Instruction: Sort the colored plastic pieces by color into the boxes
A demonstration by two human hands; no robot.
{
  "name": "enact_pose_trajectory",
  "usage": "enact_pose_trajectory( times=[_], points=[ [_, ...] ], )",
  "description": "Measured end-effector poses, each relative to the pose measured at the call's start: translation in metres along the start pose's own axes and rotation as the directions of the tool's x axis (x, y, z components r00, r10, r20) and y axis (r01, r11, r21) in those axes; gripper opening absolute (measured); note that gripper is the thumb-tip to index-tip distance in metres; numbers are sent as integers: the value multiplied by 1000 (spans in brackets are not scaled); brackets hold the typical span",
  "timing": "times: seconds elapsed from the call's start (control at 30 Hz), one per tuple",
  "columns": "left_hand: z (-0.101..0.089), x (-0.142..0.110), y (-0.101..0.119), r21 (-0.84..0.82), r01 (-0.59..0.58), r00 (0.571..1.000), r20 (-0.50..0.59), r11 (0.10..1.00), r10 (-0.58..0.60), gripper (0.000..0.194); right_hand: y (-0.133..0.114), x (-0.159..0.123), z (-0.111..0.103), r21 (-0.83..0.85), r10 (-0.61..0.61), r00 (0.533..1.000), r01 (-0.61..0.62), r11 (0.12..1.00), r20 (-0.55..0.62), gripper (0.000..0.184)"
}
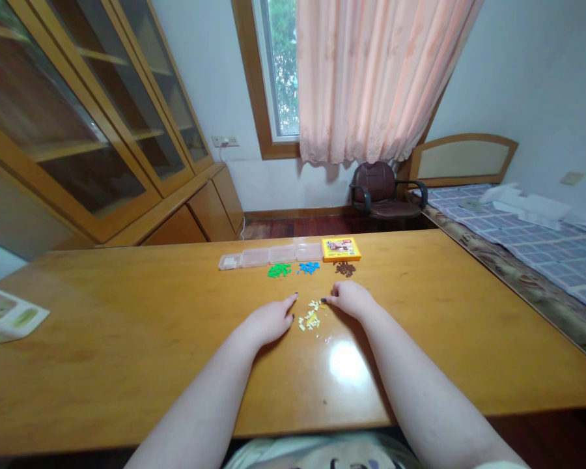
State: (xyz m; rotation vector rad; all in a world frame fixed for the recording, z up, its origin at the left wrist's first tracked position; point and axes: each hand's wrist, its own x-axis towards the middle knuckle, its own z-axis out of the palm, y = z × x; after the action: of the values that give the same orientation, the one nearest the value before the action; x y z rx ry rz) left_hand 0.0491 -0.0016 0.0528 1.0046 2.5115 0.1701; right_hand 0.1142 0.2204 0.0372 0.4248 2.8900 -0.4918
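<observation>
A loose pile of small pale-yellow and white building-block pieces (311, 318) lies on the wooden table between my two hands. Left of it rests my left hand (269, 320), thumb and index finger stretched apart, with nothing seen between them. On the other side, my right hand (353, 298) has one dark-nailed finger extended to the pile's upper right edge, apart from its other fingers. Beyond the hands are a green pile (279, 270), a blue pile (308, 267) and a brown pile (344, 268) of small pieces.
A row of clear plastic compartments (268, 255) stands behind the piles, beside a yellow box (341, 249). A white object (10, 314) sits at the table's left edge. Past the table are a chair (377, 189), a bed (527, 221) and a glass-door cabinet (102, 124).
</observation>
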Motion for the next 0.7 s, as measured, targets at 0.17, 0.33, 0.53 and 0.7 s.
enact_pose_trajectory(
  times=[0.17,0.33,0.53,0.7],
  points=[
    [0,-3,3,40,-12,999,30,999,11,57,1,2,-2,-2,53,998,-53,999,-33,32],
    [2,-6,4,7,-111,993,48,994,111,56,1,0,-3,27,-43,998,42,999,46,37],
    [3,-7,14,18,-153,987,44,988,152,54,3,2,-1,-20,-26,999,27,999,29,32],
    [-7,-10,15,40,-97,993,-59,995,99,59,3,1,-4,2,16,1000,-16,1000,-22,32]
  ],
)
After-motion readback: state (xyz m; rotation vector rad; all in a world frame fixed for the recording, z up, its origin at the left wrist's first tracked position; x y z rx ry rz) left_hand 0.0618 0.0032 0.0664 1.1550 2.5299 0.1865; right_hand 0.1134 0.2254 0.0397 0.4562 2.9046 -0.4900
